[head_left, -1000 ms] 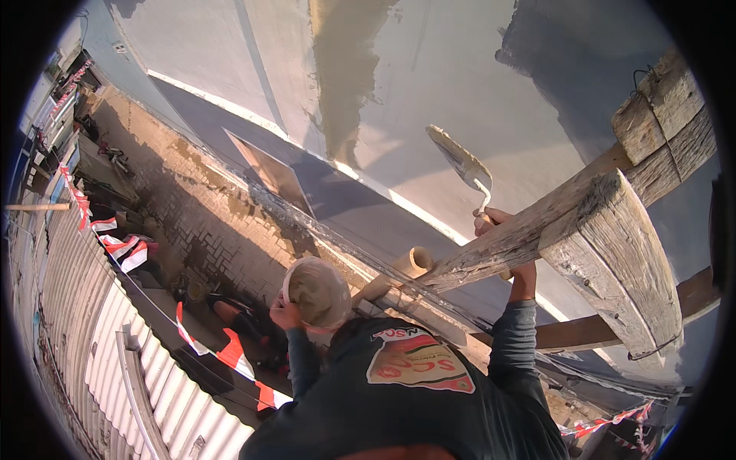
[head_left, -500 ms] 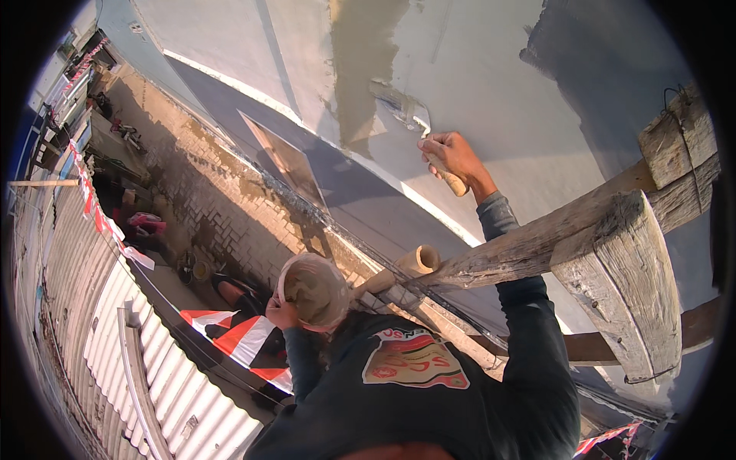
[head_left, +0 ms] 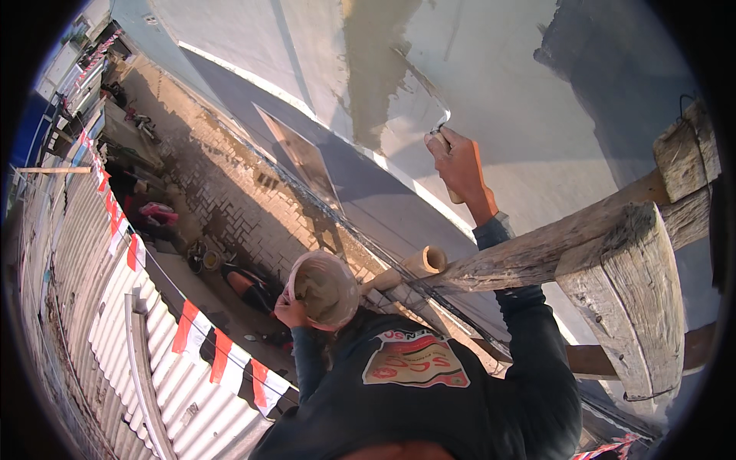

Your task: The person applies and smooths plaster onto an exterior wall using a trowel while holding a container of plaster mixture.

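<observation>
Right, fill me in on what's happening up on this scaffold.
A person high on wooden scaffolding is plastering a wall. The right hand grips a trowel and presses its blade flat against the pale wall, beside a darker wet streak of plaster. The left hand holds a round bowl of grey plaster close to the chest. A weathered wooden beam crosses in front, with a brick-paved lane far below.

Outdoor building site: timber scaffold (head_left: 613, 253) against freshly plastered wall (head_left: 537, 92).

No packages, signs or screens — only a red-and-tan printed patch (head_left: 415, 359) on the dark shirt (head_left: 460, 406).
</observation>
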Tool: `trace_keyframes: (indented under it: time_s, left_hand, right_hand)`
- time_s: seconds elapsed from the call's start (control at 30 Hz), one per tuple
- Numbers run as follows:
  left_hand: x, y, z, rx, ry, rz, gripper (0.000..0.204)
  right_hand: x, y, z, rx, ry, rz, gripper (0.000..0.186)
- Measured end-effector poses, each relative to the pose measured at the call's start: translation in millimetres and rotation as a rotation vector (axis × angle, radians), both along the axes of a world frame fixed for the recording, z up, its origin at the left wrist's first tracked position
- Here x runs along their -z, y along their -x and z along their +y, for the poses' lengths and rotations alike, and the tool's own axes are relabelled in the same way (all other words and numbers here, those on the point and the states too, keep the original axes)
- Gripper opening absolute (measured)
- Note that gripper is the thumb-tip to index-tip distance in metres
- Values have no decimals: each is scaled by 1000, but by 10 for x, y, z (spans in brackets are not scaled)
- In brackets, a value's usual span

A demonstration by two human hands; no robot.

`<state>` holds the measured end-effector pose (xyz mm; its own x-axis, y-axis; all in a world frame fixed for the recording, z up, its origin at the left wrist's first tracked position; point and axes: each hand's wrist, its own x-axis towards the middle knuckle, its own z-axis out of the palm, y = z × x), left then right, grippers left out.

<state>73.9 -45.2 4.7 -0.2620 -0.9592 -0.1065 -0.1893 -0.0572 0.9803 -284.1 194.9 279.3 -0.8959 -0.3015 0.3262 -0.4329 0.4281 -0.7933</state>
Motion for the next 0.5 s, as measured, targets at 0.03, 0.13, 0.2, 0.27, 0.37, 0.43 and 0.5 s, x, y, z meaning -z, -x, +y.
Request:
trace_keyframes:
  time_s: [0.03,0.13,0.2,0.27,0.37,0.43,0.5]
  left_hand:
    - [14,-15,10,1,-5,-15,21]
    - [-47,21,61,-9,-24,-47,21]
    - [-190,52,106,-10,-37,-70,20]
    - [-323,31,173,10,-82,-61,21]
    - [-395,-34,232,4,-59,-56,20]
    - [-445,-34,257,-6,-86,-7,30]
    - [-459,-38,273,-2,-111,38,40]
  right_hand:
    - [102,20,44,-57,-68,-111,28]
    - [114,110,4,-114,-135,-295,27]
    - [16,141,-17,-107,-130,-374,26]
    - [-118,131,-30,-74,97,-386,26]
    - [-191,16,-92,-67,214,-304,26]
    - [-187,61,-93,-136,261,-360,27]
    - [-72,162,-15,-191,312,-417,29]
